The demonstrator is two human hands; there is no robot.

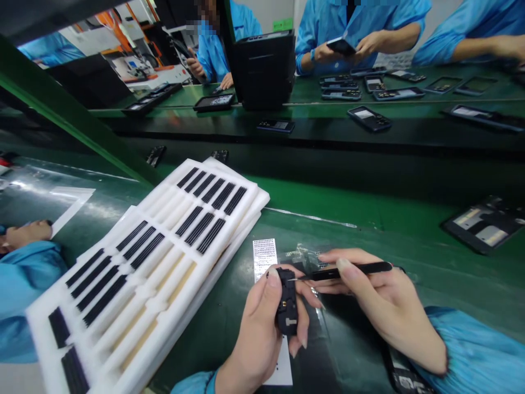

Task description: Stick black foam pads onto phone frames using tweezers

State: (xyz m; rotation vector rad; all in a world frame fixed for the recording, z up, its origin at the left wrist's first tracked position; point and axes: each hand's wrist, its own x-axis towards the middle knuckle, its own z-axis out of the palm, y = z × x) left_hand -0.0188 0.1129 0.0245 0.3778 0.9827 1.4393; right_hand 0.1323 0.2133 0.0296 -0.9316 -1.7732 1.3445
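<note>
A small black part is gripped between the thumb and fingers of my left hand, upright above the green bench. My right hand is closed around black tweezers, whose thin tips touch or nearly touch the upper face of the part. Behind and below my left hand lies a white sheet with rows of small dark marks. Clear sheets with small dark pieces lie just behind the fingers of my right hand.
White foam trays with black strips are stacked at the left. A phone frame lies at the right, another device by my right sleeve. Phones travel on a dark belt behind. Several people in blue work across; a person's hand shows at the left edge.
</note>
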